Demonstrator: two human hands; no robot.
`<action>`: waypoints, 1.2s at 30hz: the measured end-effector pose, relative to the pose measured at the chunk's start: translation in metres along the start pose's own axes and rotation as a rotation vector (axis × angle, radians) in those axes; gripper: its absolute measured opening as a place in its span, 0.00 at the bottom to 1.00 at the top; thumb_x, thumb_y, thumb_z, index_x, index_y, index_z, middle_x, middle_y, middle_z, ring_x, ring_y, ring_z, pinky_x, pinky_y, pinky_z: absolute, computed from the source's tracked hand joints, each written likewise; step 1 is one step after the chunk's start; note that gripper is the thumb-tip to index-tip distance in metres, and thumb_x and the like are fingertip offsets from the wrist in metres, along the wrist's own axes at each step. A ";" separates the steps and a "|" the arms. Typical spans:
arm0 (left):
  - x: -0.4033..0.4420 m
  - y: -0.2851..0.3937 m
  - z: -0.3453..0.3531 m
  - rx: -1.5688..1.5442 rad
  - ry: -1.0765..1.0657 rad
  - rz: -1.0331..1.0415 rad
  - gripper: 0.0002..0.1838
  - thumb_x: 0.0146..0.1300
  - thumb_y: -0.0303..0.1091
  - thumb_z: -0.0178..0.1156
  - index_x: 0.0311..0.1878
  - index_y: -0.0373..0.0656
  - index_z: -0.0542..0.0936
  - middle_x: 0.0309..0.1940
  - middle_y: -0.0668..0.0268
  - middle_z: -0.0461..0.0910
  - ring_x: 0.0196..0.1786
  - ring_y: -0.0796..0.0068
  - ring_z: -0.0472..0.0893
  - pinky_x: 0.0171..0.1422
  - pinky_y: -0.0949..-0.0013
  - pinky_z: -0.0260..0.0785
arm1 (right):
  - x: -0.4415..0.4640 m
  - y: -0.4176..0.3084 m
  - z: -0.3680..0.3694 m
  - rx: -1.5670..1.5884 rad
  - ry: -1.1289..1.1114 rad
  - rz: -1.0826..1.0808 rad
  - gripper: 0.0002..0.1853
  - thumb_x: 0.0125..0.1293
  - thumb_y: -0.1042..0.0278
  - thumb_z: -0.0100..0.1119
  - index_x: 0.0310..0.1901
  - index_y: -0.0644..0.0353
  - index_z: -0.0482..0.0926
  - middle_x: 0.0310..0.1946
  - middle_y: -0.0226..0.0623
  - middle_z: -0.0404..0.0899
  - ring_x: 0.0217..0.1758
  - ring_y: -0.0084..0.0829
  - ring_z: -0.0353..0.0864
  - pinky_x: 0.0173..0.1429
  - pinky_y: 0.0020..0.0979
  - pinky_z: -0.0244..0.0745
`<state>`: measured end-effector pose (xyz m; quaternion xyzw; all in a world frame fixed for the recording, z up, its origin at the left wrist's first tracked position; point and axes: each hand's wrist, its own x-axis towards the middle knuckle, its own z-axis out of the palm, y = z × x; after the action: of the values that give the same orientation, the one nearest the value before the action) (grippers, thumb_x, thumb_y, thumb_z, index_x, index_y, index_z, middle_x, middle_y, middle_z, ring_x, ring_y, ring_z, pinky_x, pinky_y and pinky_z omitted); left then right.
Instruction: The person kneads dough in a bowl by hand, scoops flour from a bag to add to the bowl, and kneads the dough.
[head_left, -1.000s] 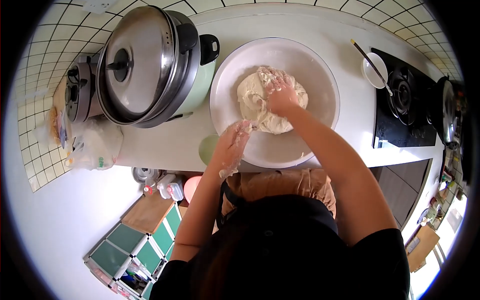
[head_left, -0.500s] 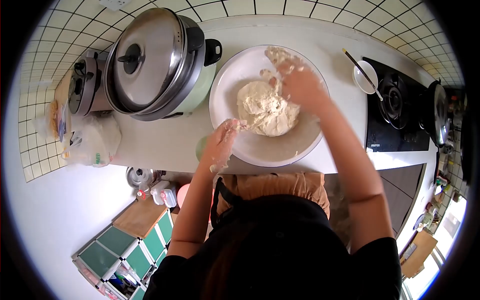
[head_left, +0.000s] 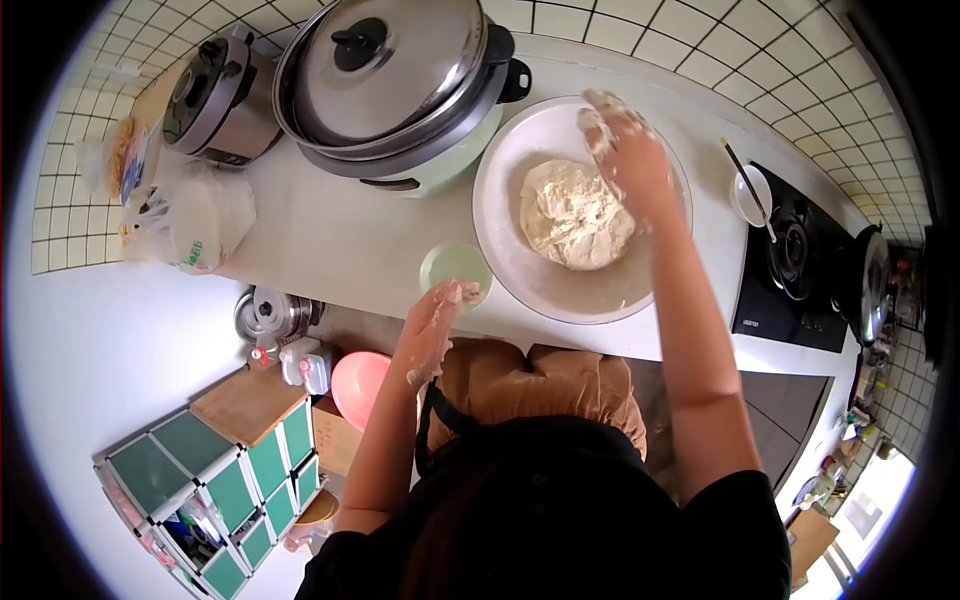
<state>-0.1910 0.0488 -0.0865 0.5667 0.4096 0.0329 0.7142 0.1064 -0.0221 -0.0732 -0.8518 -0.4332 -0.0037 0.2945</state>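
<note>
A pale lump of dough with a rough, torn top lies in the wide white basin. Over the basin's far right side is my right hand, its fingers thickly coated in sticky dough and spread apart, clear of the lump. My left hand, with bits of dough on its fingers and wrist, is at the near edge of a small light green bowl. Its fingers are extended toward that bowl and partly cover its rim; I see nothing held in them.
A large lidded steel pot stands left of the basin, with a rice cooker and a plastic bag beyond. On the right, a white bowl with a brush-like stick sits by the black stove. Below are a pink basin and green cabinets.
My left hand has left the white basin and moved to the green bowl, which now shows more fully. My right hand has lifted off the dough. The view has shifted left.
</note>
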 end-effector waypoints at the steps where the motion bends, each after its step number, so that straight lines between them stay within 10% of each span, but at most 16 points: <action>1: -0.005 -0.001 -0.006 0.037 0.029 -0.045 0.20 0.70 0.43 0.45 0.52 0.36 0.73 0.47 0.61 0.77 0.52 0.70 0.75 0.58 0.68 0.63 | -0.002 -0.008 0.003 -0.006 0.230 -0.056 0.21 0.63 0.58 0.47 0.58 0.52 0.72 0.56 0.42 0.72 0.63 0.36 0.68 0.65 0.42 0.61; 4: -0.018 -0.017 -0.020 -0.089 -0.007 0.093 0.20 0.70 0.43 0.45 0.52 0.36 0.73 0.47 0.61 0.77 0.51 0.71 0.76 0.58 0.69 0.63 | -0.061 0.041 0.118 -0.645 -0.532 0.132 0.38 0.65 0.50 0.39 0.72 0.54 0.38 0.74 0.35 0.37 0.77 0.36 0.32 0.76 0.44 0.31; 9: -0.034 -0.021 -0.042 -0.083 -0.040 0.158 0.17 0.69 0.38 0.44 0.50 0.35 0.74 0.45 0.62 0.78 0.51 0.73 0.76 0.57 0.70 0.63 | 0.026 0.078 0.087 -0.385 -1.317 0.047 0.20 0.63 0.57 0.47 0.53 0.58 0.75 0.57 0.40 0.72 0.60 0.33 0.69 0.65 0.34 0.59; 13: -0.040 -0.010 -0.058 -0.065 -0.130 0.095 0.15 0.69 0.35 0.43 0.46 0.35 0.75 0.43 0.63 0.78 0.50 0.75 0.75 0.56 0.74 0.62 | 0.050 0.023 -0.047 0.040 -0.988 -0.059 0.18 0.61 0.58 0.53 0.45 0.64 0.77 0.53 0.45 0.74 0.53 0.38 0.72 0.58 0.35 0.65; 14: -0.038 -0.015 -0.059 -0.083 -0.128 0.152 0.16 0.71 0.41 0.45 0.44 0.38 0.75 0.27 0.67 0.75 0.32 0.80 0.74 0.40 0.76 0.66 | 0.053 0.001 -0.085 0.157 -0.905 -0.245 0.26 0.63 0.50 0.52 0.51 0.67 0.74 0.53 0.44 0.75 0.52 0.34 0.74 0.56 0.33 0.67; 19: -0.032 -0.040 -0.060 -0.144 -0.035 0.168 0.16 0.71 0.42 0.45 0.41 0.38 0.75 0.26 0.69 0.75 0.26 0.82 0.71 0.31 0.78 0.63 | 0.024 -0.077 -0.178 0.102 -0.241 -0.345 0.42 0.61 0.29 0.41 0.58 0.64 0.71 0.59 0.47 0.69 0.63 0.43 0.67 0.66 0.42 0.58; 23: -0.030 -0.059 -0.051 -0.166 -0.056 0.081 0.17 0.71 0.39 0.44 0.45 0.35 0.76 0.40 0.63 0.78 0.47 0.74 0.75 0.56 0.69 0.66 | -0.020 -0.012 -0.058 0.000 0.382 -0.316 0.36 0.68 0.39 0.36 0.60 0.68 0.66 0.59 0.47 0.70 0.59 0.39 0.71 0.66 0.39 0.62; 27: -0.042 -0.049 -0.034 -0.051 0.005 0.053 0.19 0.71 0.42 0.44 0.45 0.36 0.77 0.40 0.64 0.78 0.46 0.75 0.76 0.52 0.71 0.67 | -0.097 0.048 0.096 -0.768 -0.306 -0.126 0.32 0.68 0.42 0.40 0.61 0.63 0.67 0.60 0.44 0.68 0.60 0.37 0.69 0.65 0.35 0.62; 31: -0.041 -0.053 -0.031 -0.124 -0.050 0.113 0.17 0.70 0.42 0.45 0.45 0.38 0.77 0.42 0.65 0.78 0.45 0.74 0.76 0.50 0.72 0.67 | -0.039 0.015 0.010 -0.278 -1.074 0.127 0.29 0.68 0.45 0.43 0.62 0.57 0.67 0.62 0.42 0.66 0.61 0.34 0.67 0.64 0.32 0.62; 36: -0.047 -0.041 -0.038 -0.153 0.003 0.105 0.17 0.70 0.38 0.44 0.45 0.35 0.76 0.42 0.63 0.78 0.47 0.73 0.76 0.54 0.71 0.67 | 0.013 -0.018 -0.112 0.141 -0.870 -0.195 0.29 0.59 0.38 0.54 0.47 0.60 0.79 0.56 0.42 0.73 0.58 0.37 0.72 0.62 0.35 0.64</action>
<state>-0.2635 0.0401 -0.0962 0.5313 0.3765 0.1024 0.7520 0.1286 -0.0613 0.0320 -0.7071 -0.5942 0.3565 0.1406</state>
